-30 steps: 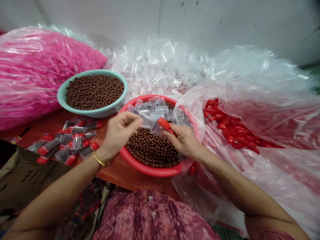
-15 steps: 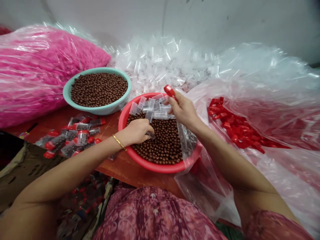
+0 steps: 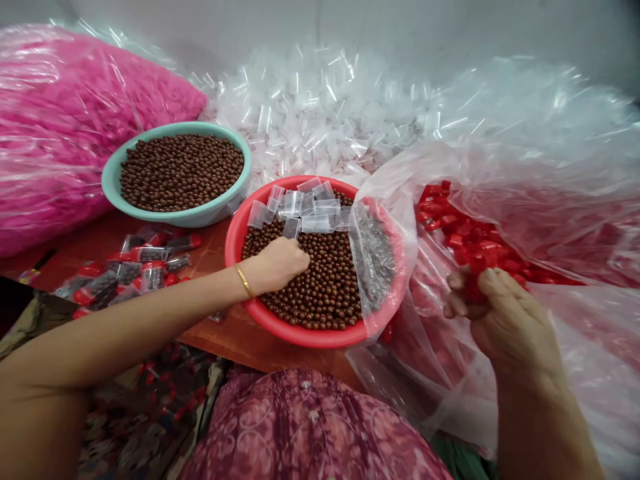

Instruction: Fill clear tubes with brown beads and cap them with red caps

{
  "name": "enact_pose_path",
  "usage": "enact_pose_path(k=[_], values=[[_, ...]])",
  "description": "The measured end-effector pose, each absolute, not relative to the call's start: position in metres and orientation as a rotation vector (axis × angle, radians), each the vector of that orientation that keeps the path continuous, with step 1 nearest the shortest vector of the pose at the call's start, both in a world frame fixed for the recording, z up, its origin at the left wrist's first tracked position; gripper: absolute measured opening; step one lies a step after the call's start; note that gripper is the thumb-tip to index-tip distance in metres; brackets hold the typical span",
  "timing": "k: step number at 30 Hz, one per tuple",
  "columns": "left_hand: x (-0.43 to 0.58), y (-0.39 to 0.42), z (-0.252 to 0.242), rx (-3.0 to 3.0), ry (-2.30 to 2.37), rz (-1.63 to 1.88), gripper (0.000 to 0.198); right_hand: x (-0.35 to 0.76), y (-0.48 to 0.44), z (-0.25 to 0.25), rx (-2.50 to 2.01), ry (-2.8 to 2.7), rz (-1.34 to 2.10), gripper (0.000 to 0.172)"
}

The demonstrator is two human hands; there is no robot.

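Far left: pink bag [image 3: 75, 133] and teal bowl [image 3: 113, 193], both well apart from the hands.

Near left, on the desk [image 3: 235, 340]: a loose heap of capped tubes [image 3: 135, 267] just beside the left forearm. A sweep of that arm could scatter them off the near edge.

Centre: left hand [image 3: 277, 263] is curled knuckles-up, fingertips in the brown beads [image 3: 325, 287] of the red bowl [image 3: 300, 335]. Cannot tell if it pinches anything. The bowl is heaped and sits near the desk edge, so pressing down could tip it and send beads rolling. Empty clear tubes [image 3: 305, 210] lie loose on top.

Right: bag film [image 3: 375, 260] drapes over the bowl's right rim. Right hand [image 3: 505, 313] is grasping red caps [image 3: 465, 240] at the bag's mouth. A snag on the film could jolt the bowl or spill caps.
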State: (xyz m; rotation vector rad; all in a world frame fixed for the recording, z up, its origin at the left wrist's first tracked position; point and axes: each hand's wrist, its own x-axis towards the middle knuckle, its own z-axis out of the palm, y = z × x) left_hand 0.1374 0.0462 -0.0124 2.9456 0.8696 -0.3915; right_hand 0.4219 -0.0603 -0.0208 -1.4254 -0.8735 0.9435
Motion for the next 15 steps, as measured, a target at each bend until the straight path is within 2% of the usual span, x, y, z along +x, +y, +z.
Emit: enact_pose_path(k=[4,7,11,15], values=[[0.158,0.050,-0.032,2.709,0.866,-0.119,0.019,0.423,-0.077,-0.028,-1.356,-0.831,1.036,0.016],[0.162,0.057,-0.042,2.254,0.949,0.125,0.018,0.421,-0.079,-0.028,-1.352,-0.863,1.083,0.023],[0.154,0.061,-0.045,1.545,0.918,0.391,0.025,0.419,-0.070,-0.028,-1.423,-0.917,0.944,0.030],[0.143,0.051,-0.036,1.183,0.848,0.528,0.029,0.411,-0.061,-0.022,-1.447,-0.993,0.892,0.030]])
